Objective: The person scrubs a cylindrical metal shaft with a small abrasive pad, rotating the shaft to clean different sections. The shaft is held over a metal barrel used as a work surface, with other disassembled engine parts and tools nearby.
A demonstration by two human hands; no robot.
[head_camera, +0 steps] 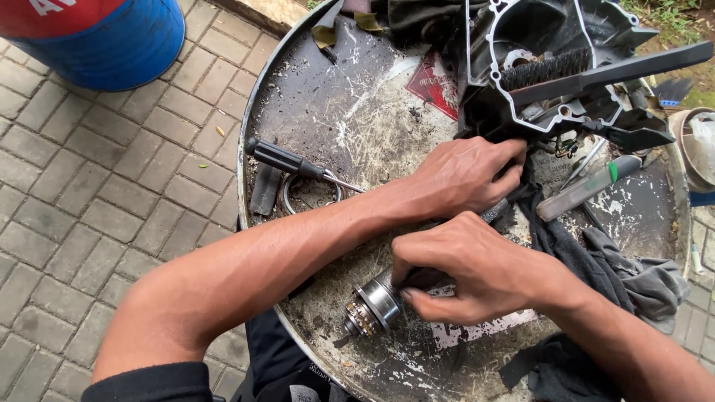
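- The right hand [477, 272] is wrapped around a metal shaft assembly [376, 305], whose bearing end sticks out to the left, low on the round metal work surface [350, 112].
- The left hand [465, 175] is closed on the shaft's far end beside a dark rag [588, 260].
- Just above sits a black engine casing [551, 67] with a brush [596, 71] resting on it.
- A black-handled screwdriver [287, 160] lies to the left, over a metal ring [309, 195].
- A blue drum [104, 37] stands on the paving.
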